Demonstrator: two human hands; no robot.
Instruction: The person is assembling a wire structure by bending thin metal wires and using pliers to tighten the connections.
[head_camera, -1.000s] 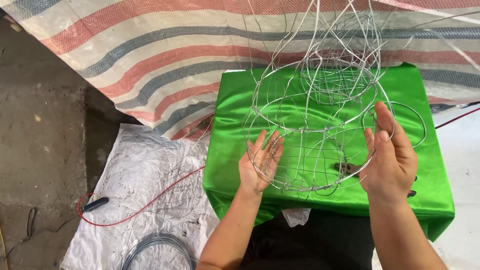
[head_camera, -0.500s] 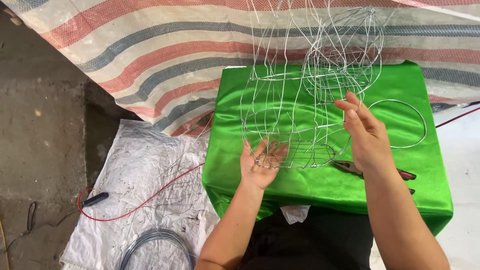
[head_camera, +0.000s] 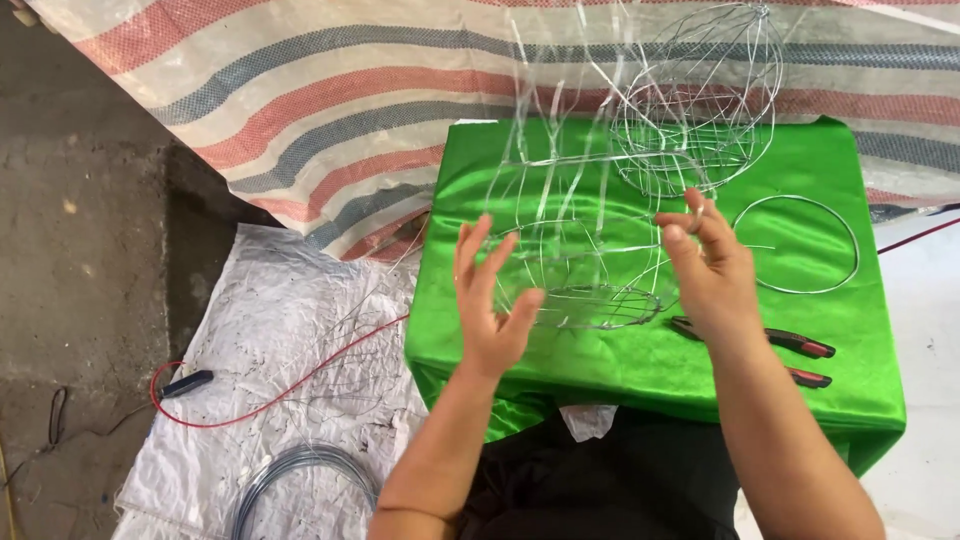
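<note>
The green desk (head_camera: 830, 400) carries a thin wire frame (head_camera: 620, 200), standing upright between both hands. The left hand (head_camera: 492, 300) stays wide open beside it, steadying. The right hand (head_camera: 712, 272) pinches one wire, probably for bending. Pliers (head_camera: 795, 345) lie just right of this grip.

The scene is lit by bright, even daylight. Glossy sheen is seen across the green satin cloth (head_camera: 800, 160). The thin wire frame (head_camera: 600, 200) is smeared by motion blur. Soft shadow is cast at lower centre.
</note>
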